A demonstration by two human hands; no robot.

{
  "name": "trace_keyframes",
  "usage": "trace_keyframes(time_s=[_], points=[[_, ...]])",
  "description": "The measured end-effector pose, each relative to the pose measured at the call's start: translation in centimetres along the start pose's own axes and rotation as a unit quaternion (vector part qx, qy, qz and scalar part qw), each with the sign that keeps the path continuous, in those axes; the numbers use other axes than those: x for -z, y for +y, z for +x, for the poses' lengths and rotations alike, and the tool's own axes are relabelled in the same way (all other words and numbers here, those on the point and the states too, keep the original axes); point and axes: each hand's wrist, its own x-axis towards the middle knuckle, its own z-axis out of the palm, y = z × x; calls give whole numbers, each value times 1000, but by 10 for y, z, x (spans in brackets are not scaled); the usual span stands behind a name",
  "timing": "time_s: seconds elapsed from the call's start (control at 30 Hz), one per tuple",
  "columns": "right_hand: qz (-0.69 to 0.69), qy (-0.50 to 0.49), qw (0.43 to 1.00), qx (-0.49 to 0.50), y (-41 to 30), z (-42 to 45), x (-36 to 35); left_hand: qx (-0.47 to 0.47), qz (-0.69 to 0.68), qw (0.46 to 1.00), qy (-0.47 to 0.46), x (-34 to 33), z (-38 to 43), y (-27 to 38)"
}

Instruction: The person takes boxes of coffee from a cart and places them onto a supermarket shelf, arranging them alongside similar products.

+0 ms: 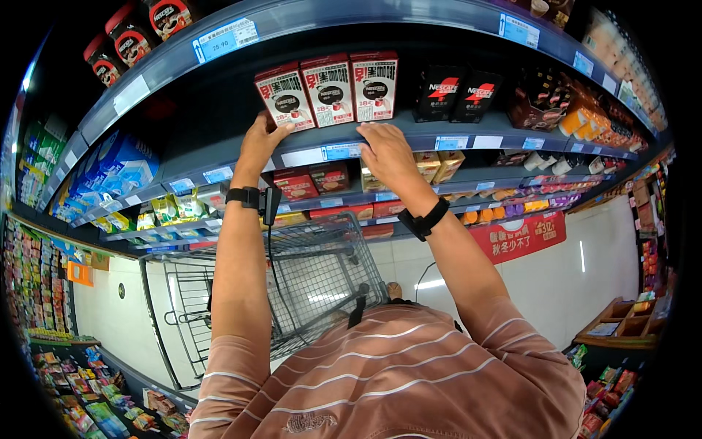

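Note:
Three white-and-red Nescafé coffee boxes stand side by side on a dark shelf: a left box (pixel 286 99), a middle box (pixel 328 90) and a right box (pixel 375 86). My left hand (pixel 260 141) is at the lower left corner of the left box, thumb across its lower front and fingers around its side, partly hidden. My right hand (pixel 388 152) lies over the shelf's front edge (pixel 299 158), fingertips by the base of the right box. Its thumb is apart from the fingers, and nothing shows in its grasp. Each wrist wears a black strap.
Black Nescafé boxes (pixel 436 94) stand to the right on the same shelf. Coffee jars (pixel 131 41) sit on the shelf above, and red boxes (pixel 296 183) below. A wire shopping cart (pixel 323 274) is close before my body. A red banner (pixel 521 236) hangs low at right.

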Motion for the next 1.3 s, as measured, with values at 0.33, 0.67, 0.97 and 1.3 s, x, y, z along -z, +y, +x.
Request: trace_keyframes(time_s=[0.33,0.67,0.97,1.3], points=[[-25,-15,1000,-2,0,7,-3,-7,76,997,24,0,4,-2],[94,-35,995,4,-8,14,-11,-15,113,993,18,-3,5,2],[80,-75,994,21,-21,33,-36,-22,131,991,30,-3,6,-2],[78,-91,993,7,-20,39,-44,-33,132,990,33,-3,9,-1]])
